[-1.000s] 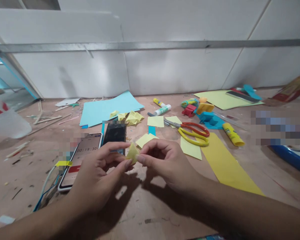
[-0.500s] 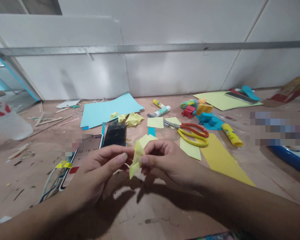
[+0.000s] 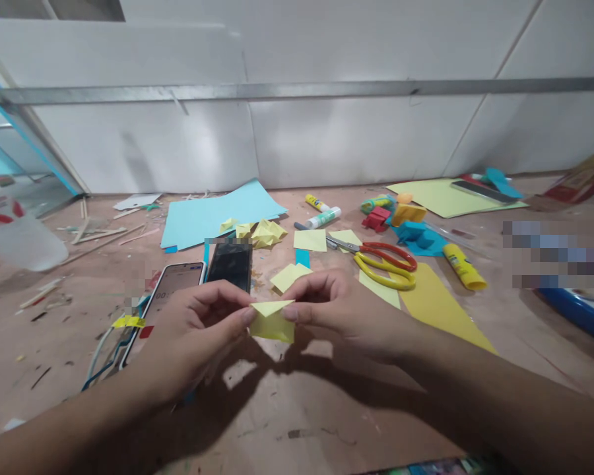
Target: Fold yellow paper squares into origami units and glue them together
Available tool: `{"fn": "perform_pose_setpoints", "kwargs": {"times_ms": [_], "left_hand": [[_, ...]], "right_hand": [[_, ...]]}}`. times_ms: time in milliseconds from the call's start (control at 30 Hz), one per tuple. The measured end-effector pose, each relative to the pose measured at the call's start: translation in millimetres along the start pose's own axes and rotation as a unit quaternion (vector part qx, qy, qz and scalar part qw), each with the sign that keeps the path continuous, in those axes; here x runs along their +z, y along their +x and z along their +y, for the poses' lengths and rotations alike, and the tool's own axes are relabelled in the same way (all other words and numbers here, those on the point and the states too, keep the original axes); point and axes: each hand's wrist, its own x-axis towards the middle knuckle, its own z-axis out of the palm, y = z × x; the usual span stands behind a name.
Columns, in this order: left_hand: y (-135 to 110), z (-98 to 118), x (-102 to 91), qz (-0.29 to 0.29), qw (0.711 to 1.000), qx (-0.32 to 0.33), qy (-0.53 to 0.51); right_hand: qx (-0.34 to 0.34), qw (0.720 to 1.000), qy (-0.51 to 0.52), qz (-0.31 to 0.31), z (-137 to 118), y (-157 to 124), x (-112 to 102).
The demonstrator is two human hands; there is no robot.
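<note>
In the head view, the left hand [image 3: 198, 330] and the right hand [image 3: 341, 310] meet just above the near middle of the table [image 3: 297, 409]. Between them they hold a small folded yellow paper piece [image 3: 272, 321]. The left hand's thumb and forefinger pinch its left edge, and the right hand's thumb and forefinger pinch its right edge. The other fingers of both hands are curled in. The piece is off the table, with a folded triangular flap along its top.

Just beyond the left hand lie a white-cased phone [image 3: 171, 284] and, to its right, a dark phone [image 3: 230, 264]. Farther back lies a light blue sheet [image 3: 218, 214], with crumpled yellow scraps [image 3: 264, 232] at its near right corner. Two yellow squares [image 3: 309, 240] lie beyond the hands.

To the right of them are scissors with red and yellow handles [image 3: 383, 260], and two glue sticks [image 3: 323, 218] lie farther back. A long yellow strip [image 3: 440, 310] runs along the right forearm, near a yellow glue stick [image 3: 462, 267]. At the far left lies a clear plastic cup [image 3: 20, 244].
</note>
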Motion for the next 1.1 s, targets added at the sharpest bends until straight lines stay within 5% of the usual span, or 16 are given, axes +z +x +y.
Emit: {"fn": "perform_pose_setpoints", "kwargs": {"times_ms": [200,400,533,700,800,967,1100], "left_hand": [[-0.8,-1.1,3.8,0.014,1.0,-0.004,0.017],[-2.2,-4.9,2.1,-0.043,0.996,-0.065,-0.033],[-3.2,-1.7,2.2,-0.076,0.994,-0.074,-0.009],[-2.6,1.4,3.6,-0.027,0.996,-0.083,-0.016],[-0.7,0.7,0.7,-0.003,0.996,-0.069,-0.065],[-1.5,1.9,-1.4,-0.052,0.988,-0.081,-0.122],[-2.3,2.4,-1.3,-0.087,0.98,-0.097,-0.15]], "right_hand": [[-0.063,0.994,0.027,0.082,7.9,2.8,6.1],[-0.104,0.987,-0.029,0.117,14.4,5.5,8.3],[-0.119,0.983,-0.09,0.105,14.0,5.3,8.4],[-0.213,0.969,-0.104,0.073,13.9,-4.1,7.6],[-0.297,0.921,-0.246,0.049,14.1,-8.6,3.1],[-0.5,0.773,-0.389,0.032,16.2,-3.4,-5.0],[-0.528,0.745,-0.401,0.069,19.8,-6.9,-4.7]]}}
